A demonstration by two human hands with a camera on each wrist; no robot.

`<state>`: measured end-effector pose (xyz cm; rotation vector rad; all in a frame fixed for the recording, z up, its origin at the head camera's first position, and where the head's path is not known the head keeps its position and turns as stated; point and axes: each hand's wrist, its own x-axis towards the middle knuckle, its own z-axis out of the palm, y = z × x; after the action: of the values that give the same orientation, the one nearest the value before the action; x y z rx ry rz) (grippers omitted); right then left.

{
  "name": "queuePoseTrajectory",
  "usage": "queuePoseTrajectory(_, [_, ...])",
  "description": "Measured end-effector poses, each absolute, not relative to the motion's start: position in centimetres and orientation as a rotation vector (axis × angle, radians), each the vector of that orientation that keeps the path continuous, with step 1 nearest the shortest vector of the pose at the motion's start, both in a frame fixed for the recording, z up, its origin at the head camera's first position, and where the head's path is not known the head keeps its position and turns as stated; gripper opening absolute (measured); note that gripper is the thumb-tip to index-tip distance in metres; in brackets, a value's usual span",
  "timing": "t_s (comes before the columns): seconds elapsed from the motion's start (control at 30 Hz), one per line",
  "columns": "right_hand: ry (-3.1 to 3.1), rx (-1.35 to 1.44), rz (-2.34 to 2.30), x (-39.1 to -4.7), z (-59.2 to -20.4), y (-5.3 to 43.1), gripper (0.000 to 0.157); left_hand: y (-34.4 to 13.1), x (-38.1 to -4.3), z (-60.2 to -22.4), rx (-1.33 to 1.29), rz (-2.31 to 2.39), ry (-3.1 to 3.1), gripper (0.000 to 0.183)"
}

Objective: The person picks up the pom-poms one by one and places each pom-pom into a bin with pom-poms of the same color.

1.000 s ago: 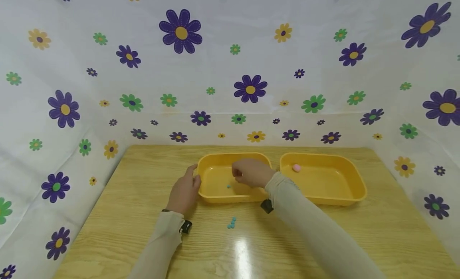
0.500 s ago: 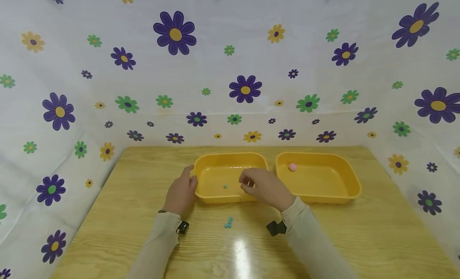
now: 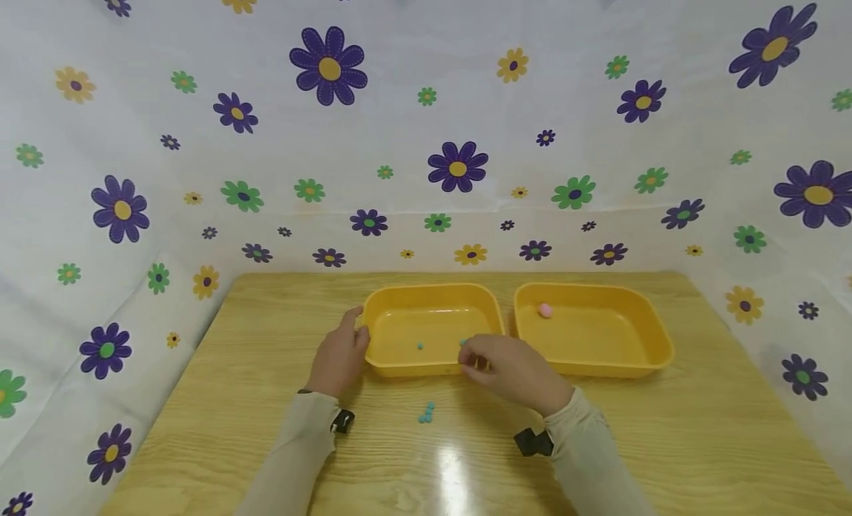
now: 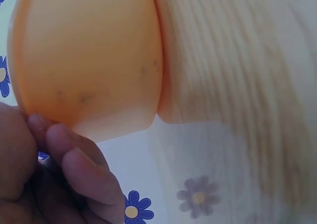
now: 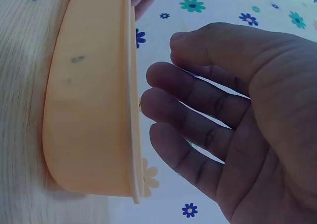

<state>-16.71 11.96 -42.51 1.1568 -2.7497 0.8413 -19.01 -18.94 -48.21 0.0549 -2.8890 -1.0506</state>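
Observation:
In the head view my left hand (image 3: 338,357) rests against the left end of the left yellow tray (image 3: 433,369), fingertips right at its rim. Its loosely bent fingers show beside the tray wall (image 4: 94,60) in the left wrist view. My right hand (image 3: 515,372) hovers over the tray's near right corner. Seen from the right wrist, this hand (image 5: 237,105) has relaxed, slightly bent fingers and nothing between them. Inside the tray lie two small teal beads: one near the middle (image 3: 420,346), another bead (image 3: 462,342) beside my right fingertips. Several teal beads (image 3: 427,412) sit in front on the table.
A second yellow tray (image 3: 615,369) stands close on the right, with a pink ball (image 3: 545,310) in its far left corner. Both are on a wooden table (image 3: 286,301). A white flowered cloth (image 3: 399,131) closes off the back and sides.
My right hand has drawn back from over the left tray toward its near right corner, its fingers loosening. The teal bead by its fingertips has come into view. My left hand stays at the rim.

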Motion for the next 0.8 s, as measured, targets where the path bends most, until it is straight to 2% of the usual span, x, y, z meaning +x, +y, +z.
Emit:
queuePoseTrajectory(0.13, [-2.727,1.191,0.805,-16.5,-42.7,11.8,0.002,-18.8,-18.8,-48.6,0.062,-1.058,-2.883,0.049])
queuePoseTrajectory(0.4, [-2.826,1.347,0.773,-15.5,-44.1,9.3,0.017,-18.9,-19.0,-48.3,0.045,-1.059,-2.887,0.049])
queuePoseTrajectory(0.8, [-2.900,1.492,0.659,-15.1,-46.6,7.4,0.014,-18.7,-19.0,-47.9,0.047,-1.061,-2.894,0.049])
